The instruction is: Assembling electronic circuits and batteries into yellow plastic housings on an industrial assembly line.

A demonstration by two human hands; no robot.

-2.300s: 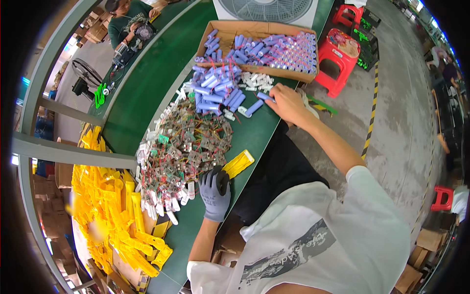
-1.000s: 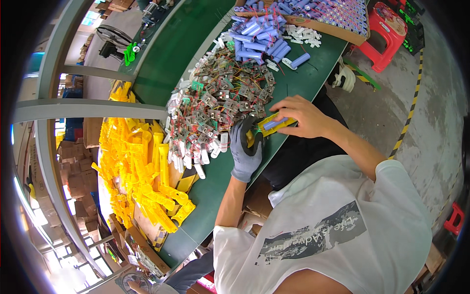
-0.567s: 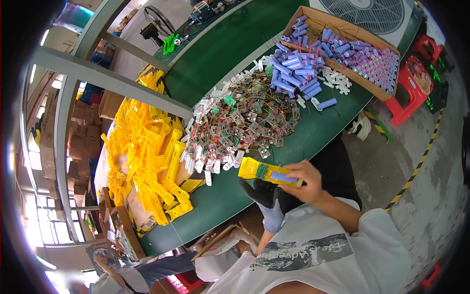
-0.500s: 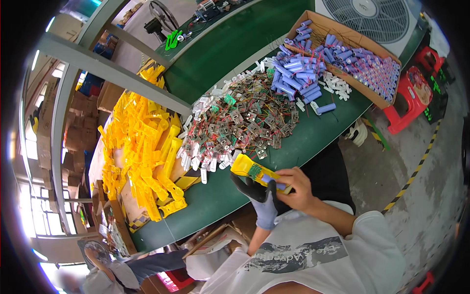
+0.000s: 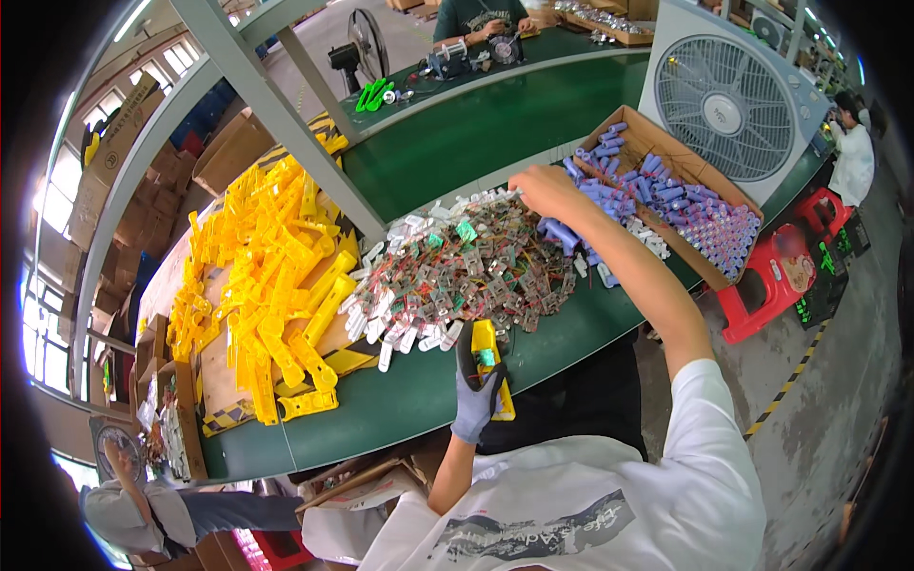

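My left hand (image 5: 475, 395), in a grey glove with black fingers, grips a long yellow plastic housing (image 5: 484, 335) at the table's near edge. Inside the housing a small green circuit board (image 5: 486, 358) shows; the gloved thumb covers part of the inside. My bare right hand (image 5: 550, 193) is stretched out to the far side of a heap of wired metal-and-board parts (image 5: 495, 276), beside small white plastic pieces (image 5: 414, 224). Its fingers are bent together, and what they hold, if anything, is hidden. Purple cylindrical battery cells (image 5: 562, 234) lie just right of it, partly behind my forearm.
Yellow housings (image 5: 276, 276) are piled at the left by a grey metal post (image 5: 319, 152). A cardboard box (image 5: 624, 195) of cells stands at the right, before a box fan (image 5: 728, 109). Red stools (image 5: 752, 309) stand beyond. Another person (image 5: 476, 24) works across the green table (image 5: 419, 162).
My right hand has left the housing and reached far forward over the heap. My left hand has turned the housing more upright and moved it slightly left. The whole view has shifted.
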